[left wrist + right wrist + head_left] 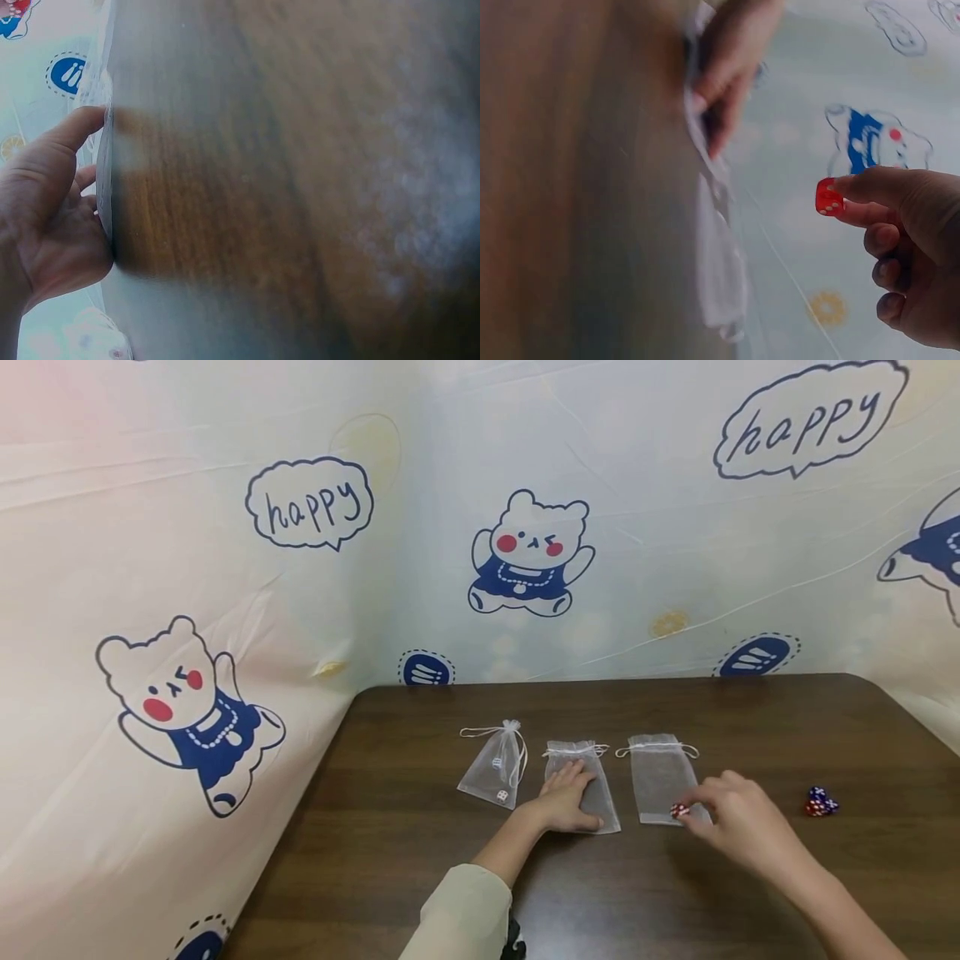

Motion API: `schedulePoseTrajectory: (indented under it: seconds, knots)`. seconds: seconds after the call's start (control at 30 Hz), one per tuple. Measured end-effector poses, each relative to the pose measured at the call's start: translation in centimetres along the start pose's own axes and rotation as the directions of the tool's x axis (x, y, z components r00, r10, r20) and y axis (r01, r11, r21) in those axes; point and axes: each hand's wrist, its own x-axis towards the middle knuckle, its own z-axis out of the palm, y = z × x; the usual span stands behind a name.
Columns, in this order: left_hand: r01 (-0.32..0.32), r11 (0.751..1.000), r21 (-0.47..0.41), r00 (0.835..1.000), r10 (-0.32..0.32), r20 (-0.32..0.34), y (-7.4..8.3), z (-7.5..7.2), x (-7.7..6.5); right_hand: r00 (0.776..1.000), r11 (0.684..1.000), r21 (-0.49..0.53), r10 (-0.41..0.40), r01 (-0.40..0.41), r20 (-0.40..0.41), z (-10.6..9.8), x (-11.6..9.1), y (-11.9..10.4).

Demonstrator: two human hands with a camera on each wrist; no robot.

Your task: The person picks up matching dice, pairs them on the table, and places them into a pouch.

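Note:
My left hand (564, 802) rests with spread fingers on the middle sheer white drawstring bag (604, 806), which lies flat. Between thumb and index finger, my right hand (748, 822) pinches a red die (828, 198) with white dots. In the head view this die overlaps the lower part of the right drawstring bag (658, 777), a flat one with its cord loops out at both sides. On the left lies another drawstring bag (486, 781), gathered at its neck, with two white dice (502, 796) showing through the mesh.
To the right of my right hand, several red and blue dice (821, 802) sit in a small cluster on the brown wooden table (360, 860). A printed cloth backdrop (420, 568) with cartoon bears hangs behind the table and along its left side.

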Motion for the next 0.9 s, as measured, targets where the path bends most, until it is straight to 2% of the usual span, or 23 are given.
schedulePoseTrajectory:
  seconds: [0.1,0.37,0.6,0.9]
  knots:
    - [-0.002,1.0,0.0,1.0,0.002,-0.003,-0.1,0.1,0.0,0.999,0.999,0.019,-0.032,0.031,0.037,0.9,-0.2,-0.7]
    - [0.006,1.0,0.007,1.0,-0.006,-0.001,-0.3,0.2,0.2,0.985,0.987,0.032,-0.158,0.157,0.062,2.7,-0.5,-1.5]
    - [0.004,1.0,0.016,1.0,-0.004,-0.006,-0.3,0.2,0.3,0.969,0.986,0.09,-0.156,0.141,0.19,3.6,-0.6,-2.1]
    - [0.007,1.0,0.026,1.0,-0.007,-0.012,-0.2,0.3,0.2,0.95,0.985,0.116,-0.156,0.129,0.269,4.3,-0.7,-2.5]
